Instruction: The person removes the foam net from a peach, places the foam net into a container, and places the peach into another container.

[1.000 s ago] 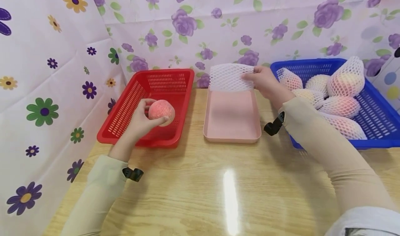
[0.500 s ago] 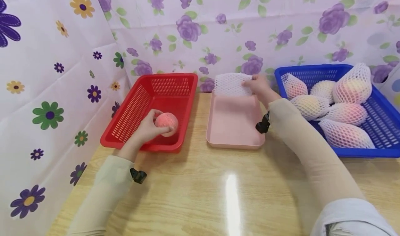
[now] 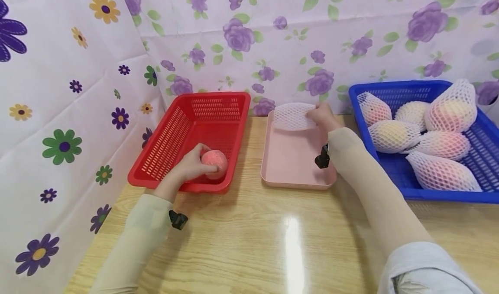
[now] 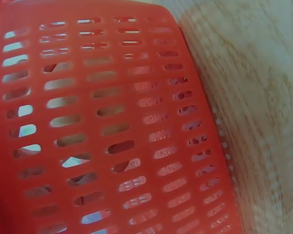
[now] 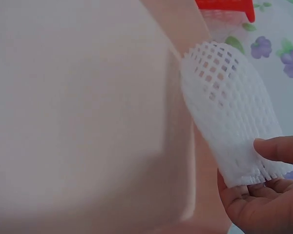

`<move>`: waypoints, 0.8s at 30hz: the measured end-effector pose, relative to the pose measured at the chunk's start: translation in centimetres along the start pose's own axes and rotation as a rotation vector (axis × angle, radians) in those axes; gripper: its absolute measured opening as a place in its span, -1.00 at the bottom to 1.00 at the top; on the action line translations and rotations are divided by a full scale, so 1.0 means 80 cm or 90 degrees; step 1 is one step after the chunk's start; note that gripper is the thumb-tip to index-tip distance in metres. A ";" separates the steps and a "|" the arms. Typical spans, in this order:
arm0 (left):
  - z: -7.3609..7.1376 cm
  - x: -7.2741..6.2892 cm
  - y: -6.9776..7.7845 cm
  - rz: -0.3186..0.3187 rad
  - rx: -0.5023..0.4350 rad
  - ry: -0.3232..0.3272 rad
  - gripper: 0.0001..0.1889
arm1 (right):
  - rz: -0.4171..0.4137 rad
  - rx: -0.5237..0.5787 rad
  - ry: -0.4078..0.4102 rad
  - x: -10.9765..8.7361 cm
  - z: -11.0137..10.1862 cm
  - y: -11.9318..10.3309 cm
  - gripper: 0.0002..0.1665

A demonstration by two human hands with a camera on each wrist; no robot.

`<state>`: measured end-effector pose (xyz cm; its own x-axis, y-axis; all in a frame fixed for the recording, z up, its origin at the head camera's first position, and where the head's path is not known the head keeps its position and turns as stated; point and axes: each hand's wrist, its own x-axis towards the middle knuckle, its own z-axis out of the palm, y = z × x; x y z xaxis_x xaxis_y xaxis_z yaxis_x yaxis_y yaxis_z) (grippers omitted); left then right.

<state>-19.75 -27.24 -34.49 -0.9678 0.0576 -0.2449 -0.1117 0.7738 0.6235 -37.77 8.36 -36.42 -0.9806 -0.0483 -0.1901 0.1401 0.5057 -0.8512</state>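
A round, pinkish-red peach is gripped by my left hand, thumb on the near side and fingers behind, low inside the red basket. My right hand pinches one end of a white foam fruit net over the far end of the pink tray. In the right wrist view the foam net looks like a flattened sleeve, the thumb on top and fingers beneath. Only the slotted wall of the red basket shows in the left wrist view, where the left hand and peach are hidden.
At the right stands a blue basket with several foam-netted fruits in it. The wooden table runs in front of the containers. Flowered cloth hangs close behind and to the left.
My left hand has lowered the peach deeper into the red basket. The right hand has brought the foam net down and nearer, over the pink tray. The head view has shifted slightly.
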 end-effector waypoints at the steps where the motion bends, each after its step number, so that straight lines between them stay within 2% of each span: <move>1: 0.000 0.001 0.000 0.000 0.004 -0.005 -0.32 | 0.000 -0.013 0.002 0.001 0.001 0.002 -0.60; 5: 0.000 0.004 -0.002 0.001 0.014 -0.011 -0.34 | 0.010 -0.022 0.009 0.006 0.008 0.007 -0.43; 17: 0.006 0.009 -0.008 0.034 0.044 -0.054 -0.36 | 0.016 -0.150 0.023 0.018 0.026 0.011 -0.39; 20: 0.007 0.011 -0.009 0.038 0.049 -0.071 -0.37 | 0.009 -0.186 0.041 0.019 0.028 0.016 -0.42; 24: 0.007 0.014 -0.009 0.021 0.039 -0.081 -0.36 | -0.019 -0.216 0.083 0.020 0.031 0.019 -0.56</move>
<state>-20.59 -27.42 -35.64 -0.9341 0.1595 -0.3195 -0.0631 0.8069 0.5872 -38.80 6.91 -39.20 -0.9959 0.0324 -0.0850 0.0795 0.7635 -0.6409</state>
